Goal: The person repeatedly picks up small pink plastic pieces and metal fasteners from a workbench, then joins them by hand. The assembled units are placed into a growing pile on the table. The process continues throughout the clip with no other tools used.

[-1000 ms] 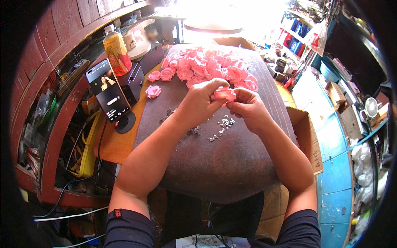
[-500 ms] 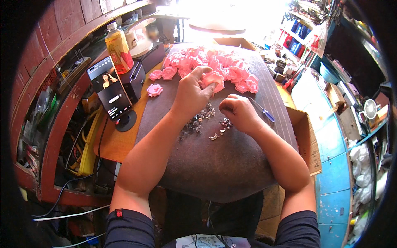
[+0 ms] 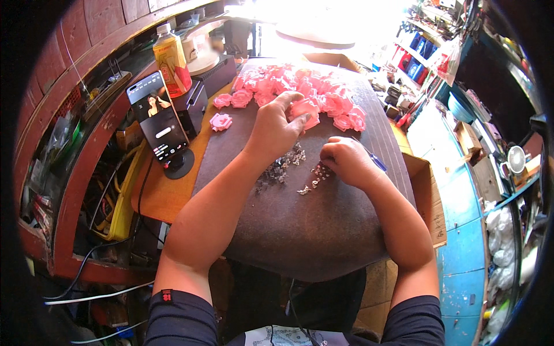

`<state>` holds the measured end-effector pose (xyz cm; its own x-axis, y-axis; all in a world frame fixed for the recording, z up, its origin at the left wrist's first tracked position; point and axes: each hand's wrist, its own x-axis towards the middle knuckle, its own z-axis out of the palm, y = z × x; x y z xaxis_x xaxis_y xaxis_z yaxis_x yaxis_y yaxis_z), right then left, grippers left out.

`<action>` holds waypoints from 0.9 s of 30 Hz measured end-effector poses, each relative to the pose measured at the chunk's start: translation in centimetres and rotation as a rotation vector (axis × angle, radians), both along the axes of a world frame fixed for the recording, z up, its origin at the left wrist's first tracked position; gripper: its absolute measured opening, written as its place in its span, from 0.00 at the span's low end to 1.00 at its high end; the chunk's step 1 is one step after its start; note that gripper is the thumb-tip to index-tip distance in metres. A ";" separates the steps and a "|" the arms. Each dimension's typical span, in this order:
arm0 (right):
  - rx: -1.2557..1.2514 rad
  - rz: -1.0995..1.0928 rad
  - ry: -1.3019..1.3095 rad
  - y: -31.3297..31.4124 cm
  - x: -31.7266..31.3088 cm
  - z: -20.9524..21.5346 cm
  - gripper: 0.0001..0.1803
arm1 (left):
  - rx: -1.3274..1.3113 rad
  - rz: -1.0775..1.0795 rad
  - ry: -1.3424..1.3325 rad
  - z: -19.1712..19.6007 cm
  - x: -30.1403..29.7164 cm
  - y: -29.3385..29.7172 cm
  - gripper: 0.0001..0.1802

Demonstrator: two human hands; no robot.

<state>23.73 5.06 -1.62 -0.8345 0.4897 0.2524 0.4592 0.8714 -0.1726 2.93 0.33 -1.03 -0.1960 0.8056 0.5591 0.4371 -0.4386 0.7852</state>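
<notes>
Holding a pink fabric flower (image 3: 304,109) pinched in curled fingers at the near edge of the pink pile (image 3: 300,86), the left hand (image 3: 277,128) needs a steady grip, I judge, with the flower's face turned up. The right hand (image 3: 345,161), fingers bunched, pinches at small silvery beads (image 3: 316,173) on the grey mat (image 3: 300,230) covering the desk. The flower looks round, showing no clear long axis; its facing stays hidden.

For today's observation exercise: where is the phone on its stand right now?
In the head view, the phone stands left of the grey mat, beside the left hand, below the bottle.
</notes>
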 end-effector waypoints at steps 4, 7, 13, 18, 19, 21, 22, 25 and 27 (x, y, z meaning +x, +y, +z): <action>-0.020 -0.004 -0.001 0.1 -0.1 -0.1 0.06 | -0.001 0.021 0.032 -0.1 -0.1 0.0 0.21; -0.045 -0.015 0.072 -0.1 -0.6 -0.5 0.08 | -0.005 0.027 0.039 0.1 0.1 -0.1 0.21; -0.061 -0.001 0.148 -1.0 -3.0 -1.3 0.08 | 0.009 0.053 0.054 0.0 0.0 0.0 0.21; -0.086 0.011 0.343 0.0 -3.1 -1.9 0.05 | 0.076 0.116 0.157 0.5 0.1 -0.5 0.17; -0.147 0.030 0.421 0.4 -2.5 -1.9 0.04 | 0.038 0.074 0.171 0.6 0.0 -0.6 0.16; -0.565 -0.088 0.574 0.6 -1.5 -1.1 0.04 | -0.039 -0.012 0.198 1.1 -0.2 -1.2 0.14; -0.755 -0.124 0.645 0.8 -1.0 -0.9 0.04 | -0.159 -0.107 0.165 1.5 -0.3 -1.5 0.13; -1.056 -0.048 0.802 0.4 -0.2 0.4 0.06 | -0.046 -0.111 0.605 0.9 -0.5 -1.5 0.15; -1.058 -0.049 0.800 0.1 -0.5 0.3 0.07 | 0.041 -0.109 0.693 0.6 0.2 -1.7 0.15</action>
